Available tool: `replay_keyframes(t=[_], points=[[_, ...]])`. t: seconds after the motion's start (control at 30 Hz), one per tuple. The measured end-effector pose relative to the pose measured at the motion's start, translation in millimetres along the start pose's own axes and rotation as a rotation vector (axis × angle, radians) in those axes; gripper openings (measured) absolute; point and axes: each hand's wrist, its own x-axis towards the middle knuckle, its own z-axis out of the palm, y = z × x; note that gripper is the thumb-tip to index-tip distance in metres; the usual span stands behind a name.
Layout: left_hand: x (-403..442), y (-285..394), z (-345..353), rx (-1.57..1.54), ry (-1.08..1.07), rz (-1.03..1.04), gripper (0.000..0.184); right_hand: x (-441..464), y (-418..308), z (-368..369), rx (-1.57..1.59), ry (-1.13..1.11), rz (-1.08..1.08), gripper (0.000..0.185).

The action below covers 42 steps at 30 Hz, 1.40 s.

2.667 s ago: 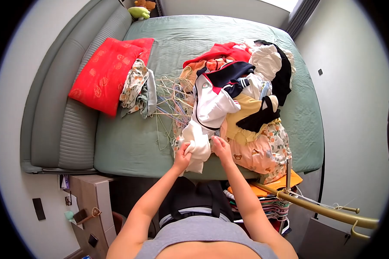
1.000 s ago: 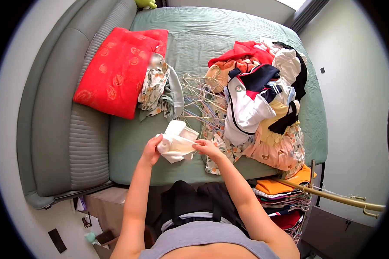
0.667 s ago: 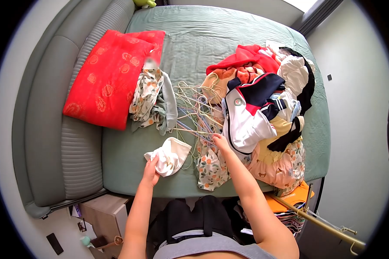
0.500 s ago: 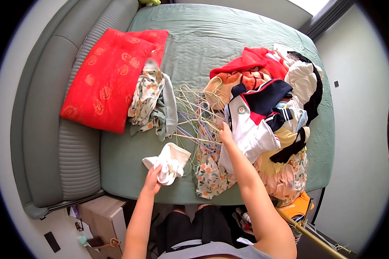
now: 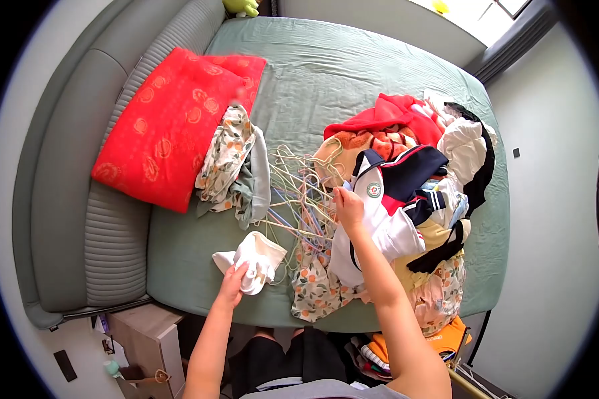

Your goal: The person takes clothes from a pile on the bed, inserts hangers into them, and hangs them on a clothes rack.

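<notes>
My left hand point(image 5: 232, 284) is closed on a small white garment point(image 5: 254, 266) at the near side of the bed; bunched cloth hides its exact shape. An off-white piece of fabric spreads under and behind it. My right hand point(image 5: 349, 206) is closed at the left edge of a white, navy and red jacket point(image 5: 379, 216) with a round green badge. It is beside a tangle of thin pastel hangers point(image 5: 299, 193). Whatever its fingers pinch is hidden.
A folded red blanket point(image 5: 160, 133) lies by the grey headboard point(image 5: 56, 166), with fruit-print clothing point(image 5: 226, 149) against it. A large clothes pile point(image 5: 462, 146) covers the bed's right side. A bedside cabinet point(image 5: 143, 332) stands near left; orange clothing point(image 5: 449, 336) is below the bed edge.
The camera view has shifted, so the bed appears lower. My right hand has moved slightly farther up along the jacket's edge. My left hand still holds the white garment.
</notes>
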Motion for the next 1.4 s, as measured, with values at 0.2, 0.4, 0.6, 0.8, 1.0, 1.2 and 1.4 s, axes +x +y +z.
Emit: replay_keyframes(t=[0.2, 0.4, 0.6, 0.8, 1.0, 1.2, 1.4], points=[[-4, 8, -9, 0.445, 0.09, 0.413, 0.025, -59, -91, -37, 1.216, 0.151, 0.659, 0.017], [-23, 32, -25, 0.682, 0.133, 0.615, 0.027, -144, -158, -29, 1.583, 0.155, 1.188, 0.013], [-49, 29, -18, 0.877, 0.088, 0.751, 0.022, -188, -212, -17, 1.618, 0.151, 1.217, 0.015], [-116, 22, 28, 1.245, -0.009, 1.196, 0.017, -214, -223, 19, 1.703, 0.129, 1.312, 0.015], [-139, 67, 20, 1.754, -0.177, 1.551, 0.013, -233, -208, 13, 1.995, 0.066, 1.303, 0.019], [-136, 94, 3, 1.575, -0.349, 1.282, 0.014, -251, -232, -9, 1.74, -0.354, 0.794, 0.032], [-151, 120, -8, 1.367, -0.342, 1.173, 0.016, -254, -236, -24, 0.096, -0.273, -0.273, 0.028]])
